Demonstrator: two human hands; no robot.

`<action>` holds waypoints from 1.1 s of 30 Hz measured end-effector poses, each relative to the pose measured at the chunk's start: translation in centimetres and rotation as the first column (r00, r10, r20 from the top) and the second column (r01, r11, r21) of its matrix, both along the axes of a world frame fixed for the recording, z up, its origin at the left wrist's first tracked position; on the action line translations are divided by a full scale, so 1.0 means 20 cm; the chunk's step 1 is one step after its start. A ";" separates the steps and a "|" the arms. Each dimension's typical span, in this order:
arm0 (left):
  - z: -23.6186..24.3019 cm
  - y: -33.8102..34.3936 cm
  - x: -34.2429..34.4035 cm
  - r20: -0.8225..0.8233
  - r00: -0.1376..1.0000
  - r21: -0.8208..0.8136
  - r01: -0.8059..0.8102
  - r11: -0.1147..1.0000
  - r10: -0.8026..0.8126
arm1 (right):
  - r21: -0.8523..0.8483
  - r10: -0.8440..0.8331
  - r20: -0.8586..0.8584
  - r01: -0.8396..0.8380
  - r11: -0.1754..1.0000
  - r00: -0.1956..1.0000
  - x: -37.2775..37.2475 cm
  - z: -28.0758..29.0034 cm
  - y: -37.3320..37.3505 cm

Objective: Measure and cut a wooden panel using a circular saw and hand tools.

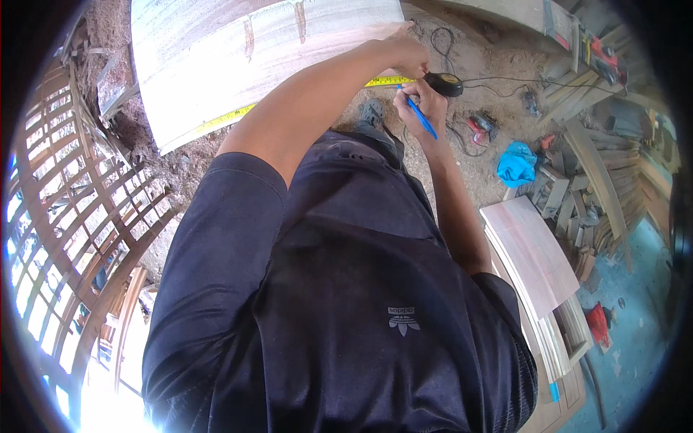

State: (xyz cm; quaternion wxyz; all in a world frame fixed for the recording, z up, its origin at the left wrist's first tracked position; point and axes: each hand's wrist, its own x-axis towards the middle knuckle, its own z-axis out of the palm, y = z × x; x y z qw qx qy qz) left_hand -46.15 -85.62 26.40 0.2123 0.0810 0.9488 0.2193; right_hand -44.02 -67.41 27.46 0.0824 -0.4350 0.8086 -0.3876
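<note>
A large pale wooden board (216, 65) lies in front of me, with two brown streaks near its far side. Along its near edge runs the yellow blade of a tape measure (393, 81), partly hidden behind my left forearm. My left hand (408, 55) is at the board's right end, closed at the tape measure beside its black case (445, 85); some of its fingers are hidden. Just below, my right hand (427, 107) grips a blue pen (421, 117), its tip close to the blade and the board's edge.
Slatted wooden lattice (86, 216) stands at the left. Cables and a red power tool (479, 127) lie on the dusty ground to the right, near a blue plastic bag (516, 164). Stacked boards (530, 252) and wood offcuts (570, 195) are at the right.
</note>
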 end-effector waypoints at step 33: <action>-0.01 0.00 0.00 0.002 1.000 -0.005 0.011 1.000 -0.011 | -0.002 -0.001 0.004 0.001 1.000 1.000 0.00 -0.01 0.00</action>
